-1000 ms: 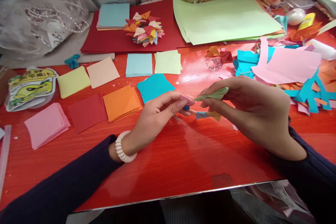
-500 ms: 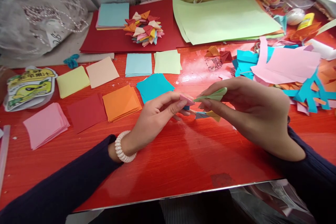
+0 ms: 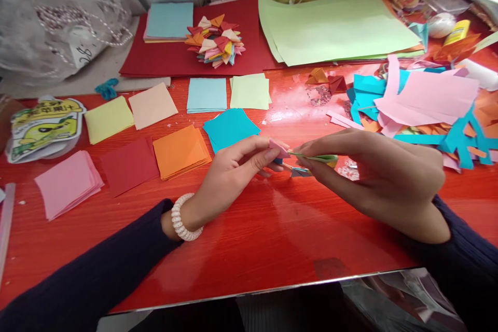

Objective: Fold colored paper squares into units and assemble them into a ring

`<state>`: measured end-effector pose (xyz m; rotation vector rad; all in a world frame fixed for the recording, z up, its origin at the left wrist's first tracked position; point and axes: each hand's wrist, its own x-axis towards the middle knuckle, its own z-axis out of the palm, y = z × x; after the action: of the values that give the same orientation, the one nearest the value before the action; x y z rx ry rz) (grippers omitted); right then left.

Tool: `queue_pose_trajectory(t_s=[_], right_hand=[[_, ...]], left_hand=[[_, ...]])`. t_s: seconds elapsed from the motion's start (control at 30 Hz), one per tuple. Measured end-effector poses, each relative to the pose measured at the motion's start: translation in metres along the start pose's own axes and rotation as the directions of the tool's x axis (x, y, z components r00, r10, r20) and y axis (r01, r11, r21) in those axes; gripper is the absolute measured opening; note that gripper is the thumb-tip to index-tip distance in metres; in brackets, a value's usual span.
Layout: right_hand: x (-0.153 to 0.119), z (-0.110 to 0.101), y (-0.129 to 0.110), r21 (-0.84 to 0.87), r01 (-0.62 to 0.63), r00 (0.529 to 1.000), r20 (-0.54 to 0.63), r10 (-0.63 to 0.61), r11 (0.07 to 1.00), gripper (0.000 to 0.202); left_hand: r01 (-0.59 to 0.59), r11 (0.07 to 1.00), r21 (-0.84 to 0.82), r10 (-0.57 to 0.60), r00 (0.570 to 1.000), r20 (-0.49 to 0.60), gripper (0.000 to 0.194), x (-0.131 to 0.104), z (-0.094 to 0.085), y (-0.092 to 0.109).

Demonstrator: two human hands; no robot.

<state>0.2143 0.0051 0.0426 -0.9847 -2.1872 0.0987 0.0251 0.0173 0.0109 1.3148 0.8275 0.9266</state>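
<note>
My left hand (image 3: 237, 171), with a beaded bracelet (image 3: 182, 217) at its wrist, pinches a pink folded paper piece (image 3: 278, 149). Blue paper shows just under the pink, and a grey-blue folded piece (image 3: 300, 172) hangs below, between the hands. My right hand (image 3: 373, 181) holds a green folded paper piece (image 3: 321, 157) between thumb and fingers, its tip touching or very near the pink piece. Some yellow paper shows behind the right fingers. How the pieces join is hidden by my fingers.
Behind the hands lie stacks of coloured squares, such as the teal stack (image 3: 229, 129) and orange stack (image 3: 181, 151). A folded paper ring (image 3: 229, 36) rests on red sheets (image 3: 155, 59). Pink and blue scraps (image 3: 428, 96) cover the right. The table's front edge (image 3: 272, 291) is near.
The green piece in my right hand has tilted flatter, and the right hand has shifted slightly right and down. The grey-blue and yellow pieces are now more covered by the right fingers.
</note>
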Motion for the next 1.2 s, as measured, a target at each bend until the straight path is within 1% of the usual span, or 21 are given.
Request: queue_pose_trajectory(t_s=[0.1,0.2,0.27,0.33,0.43,0.53,0.67,0.73,0.8,0.93,1.2], right_hand=[[0.0011,-0.0002,-0.0012,-0.053,0.0,1.0,-0.001,0.0,0.999,0.019],[0.0018,0.0006,-0.0015,-0.118,0.024,0.999,-0.026,-0.027,0.993,0.017],[0.0006,0.0014,-0.0006,-0.103,0.023,0.998,-0.048,-0.028,0.994,0.019],[-0.0016,0.0022,0.0008,-0.043,-0.051,0.998,-0.049,0.049,0.998,0.021],[-0.004,0.0032,0.0023,0.084,-0.185,0.982,-0.014,0.186,0.979,0.023],[-0.0023,0.0037,0.0017,0.212,-0.229,0.972,-0.007,0.235,0.95,0.02],[0.0028,0.0033,-0.0008,0.398,-0.345,0.932,0.041,0.359,0.85,0.014],[0.0043,0.0028,-0.0015,0.453,-0.377,0.918,0.067,0.392,0.807,0.013],[0.0049,0.0024,-0.0017,0.476,-0.391,0.91,0.073,0.408,0.788,0.014],[0.0046,0.0019,-0.0019,0.484,-0.393,0.91,0.08,0.407,0.782,0.012],[0.003,0.0018,-0.0019,0.438,-0.365,0.925,0.067,0.375,0.822,0.013]], left_hand=[[0.002,1.0,0.002,-0.002,1.0,-0.005,0.015,-0.0003,-0.0001,0.0005],[-0.006,1.0,-0.007,0.006,1.0,-0.009,0.016,-0.0006,-0.0001,0.0006],[-0.005,1.0,-0.015,0.005,1.0,-0.005,0.016,-0.0007,0.0001,0.0006],[-0.003,1.0,-0.022,0.003,1.0,-0.001,0.016,-0.0006,0.0002,0.0006],[-0.003,1.0,-0.029,0.003,1.0,0.001,0.015,-0.0004,0.0002,0.0005],[0.0,1.0,-0.029,0.0,1.0,-0.002,0.015,-0.0002,0.0001,0.0007],[0.002,1.0,-0.01,-0.002,1.0,-0.01,0.015,-0.0006,0.0002,0.0012],[-0.005,1.0,-0.006,0.005,1.0,-0.012,0.015,-0.0008,0.0003,0.0014],[-0.011,1.0,-0.001,0.011,1.0,-0.004,0.016,-0.0009,0.0004,0.0013],[-0.018,1.0,0.006,0.018,1.0,0.0,0.015,-0.0011,0.0002,0.0007],[-0.041,0.999,-0.014,0.041,0.999,-0.001,0.013,-0.0016,0.0005,0.0006]])
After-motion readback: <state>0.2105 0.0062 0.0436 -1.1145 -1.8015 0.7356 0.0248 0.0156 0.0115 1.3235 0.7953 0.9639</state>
